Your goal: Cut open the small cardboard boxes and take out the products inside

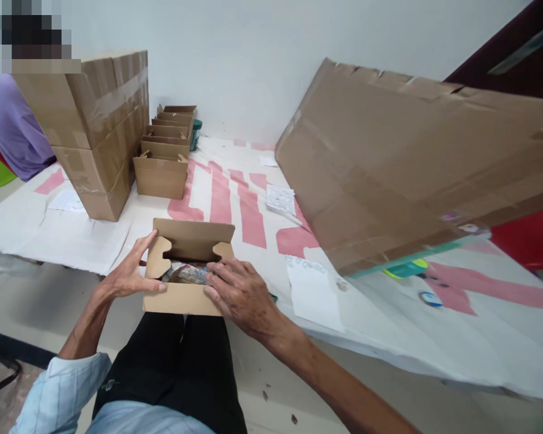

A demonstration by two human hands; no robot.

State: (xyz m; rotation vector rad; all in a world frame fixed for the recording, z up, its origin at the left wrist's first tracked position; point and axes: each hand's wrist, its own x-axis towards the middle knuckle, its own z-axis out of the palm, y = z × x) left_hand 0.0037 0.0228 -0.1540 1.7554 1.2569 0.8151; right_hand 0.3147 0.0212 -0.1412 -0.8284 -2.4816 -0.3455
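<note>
Just over the table's front edge, a small open cardboard box (185, 299) faces me with its back lid upright and notched side flaps raised. Crumpled, colourful printed material (189, 273) lies inside; its exact kind is unclear. My left hand (131, 271) clasps the box's left end, thumb along the front wall and fingers behind. Over the right front corner bends my right hand (239, 292), its thumb against the front wall and its fingers reaching over the rim beside the contents. Part of the right flap is covered by that hand.
A row of similar open boxes (160, 178) stands beside tall stacked taped cartons (113, 114). A large cardboard sheet (411, 163) leans at right. Papers (314, 289) and a tape roll (430, 299) lie on the cloth-covered table (371, 319). A person in purple (15, 126) is at far left.
</note>
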